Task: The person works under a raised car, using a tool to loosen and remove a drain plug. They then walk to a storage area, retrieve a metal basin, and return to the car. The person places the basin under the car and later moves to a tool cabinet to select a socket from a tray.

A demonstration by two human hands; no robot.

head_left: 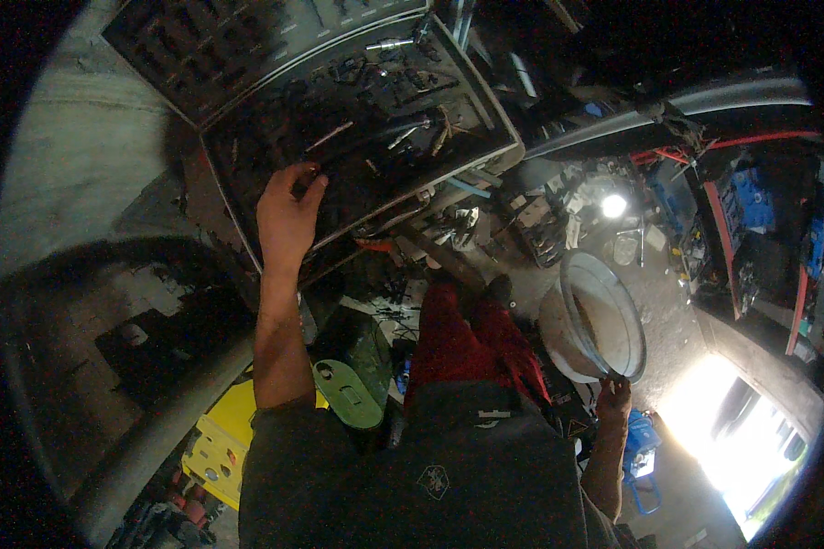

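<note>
My left hand (288, 215) reaches over an open tool case (366, 224). Its fingers are bent, with a gap between them and the thumb, and I see nothing held there. Just beyond the fingertips lies a thin rod-like tool (329, 136). Farther right in the case are a shiny metal tool (403, 136) and several small dark pieces, too dim to name. A chrome, socket-like piece (390, 43) rests near the far edge. On the right, my right hand (616, 395) grips the rim of a round metal basin (572, 334), which is tilted on its side.
The raised case lid (247, 46) stands at the far left. Below my left arm are a green canister (351, 393) and a yellow case (220, 439). Small parts litter the floor near a bright lamp (613, 206). Red-edged shelving (723, 238) stands right, above a bright doorway (732, 430).
</note>
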